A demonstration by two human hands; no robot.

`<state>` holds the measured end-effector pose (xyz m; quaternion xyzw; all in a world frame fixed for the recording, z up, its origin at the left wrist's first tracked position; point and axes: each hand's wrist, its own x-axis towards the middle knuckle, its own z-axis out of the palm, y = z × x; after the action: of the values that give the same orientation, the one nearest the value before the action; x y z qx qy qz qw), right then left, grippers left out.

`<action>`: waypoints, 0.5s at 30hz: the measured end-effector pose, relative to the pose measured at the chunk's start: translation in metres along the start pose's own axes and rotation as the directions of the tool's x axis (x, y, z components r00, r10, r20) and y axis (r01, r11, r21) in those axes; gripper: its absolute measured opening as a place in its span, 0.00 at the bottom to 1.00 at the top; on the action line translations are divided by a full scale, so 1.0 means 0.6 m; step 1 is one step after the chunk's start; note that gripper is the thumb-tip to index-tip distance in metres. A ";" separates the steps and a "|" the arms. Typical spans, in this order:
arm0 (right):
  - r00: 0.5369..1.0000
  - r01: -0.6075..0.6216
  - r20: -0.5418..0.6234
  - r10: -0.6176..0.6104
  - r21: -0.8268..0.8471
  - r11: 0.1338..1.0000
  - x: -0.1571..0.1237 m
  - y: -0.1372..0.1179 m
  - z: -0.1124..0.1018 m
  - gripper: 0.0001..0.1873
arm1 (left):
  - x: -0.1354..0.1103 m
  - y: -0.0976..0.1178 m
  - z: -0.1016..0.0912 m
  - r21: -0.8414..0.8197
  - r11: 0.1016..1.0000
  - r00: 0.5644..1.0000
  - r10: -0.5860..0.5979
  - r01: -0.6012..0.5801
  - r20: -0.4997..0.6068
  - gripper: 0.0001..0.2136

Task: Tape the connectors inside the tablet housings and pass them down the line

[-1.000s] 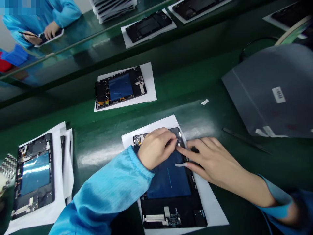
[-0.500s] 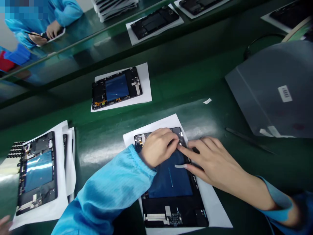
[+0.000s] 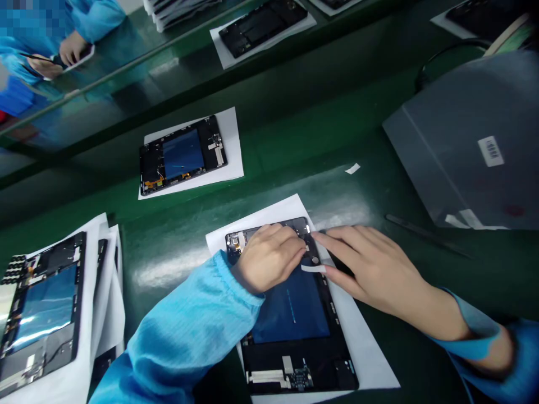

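Observation:
An opened tablet with a blue battery lies on a white sheet in front of me. My left hand rests on its upper part, fingers curled and pressing near the top right corner. My right hand lies beside that corner, fingers stretched toward the same spot, thumb by a small pale strip on the tablet. I cannot tell whether either hand grips the strip.
Another opened tablet lies on paper farther back, and one more sits on stacked sheets at the left. A grey bag lies at the right, a thin dark tool before it. A co-worker's hands show at top left.
My right hand's fingers have slid up along the tablet's right edge toward the top corner, and the pale strip sits higher. The view has shifted slightly.

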<state>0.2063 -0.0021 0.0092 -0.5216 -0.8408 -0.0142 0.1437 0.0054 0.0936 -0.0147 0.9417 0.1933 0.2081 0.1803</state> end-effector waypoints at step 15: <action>0.990 0.070 0.127 -0.065 -0.034 0.997 0.004 -0.017 0.002 0.17 | 0.010 0.024 -0.008 -0.322 0.921 0.960 -0.263 0.220 -0.096 0.08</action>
<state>0.1963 -0.0045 0.0098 -0.4952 -0.8651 -0.0023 0.0796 0.0122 0.0849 -0.0030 0.8541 0.2853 0.2764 0.3356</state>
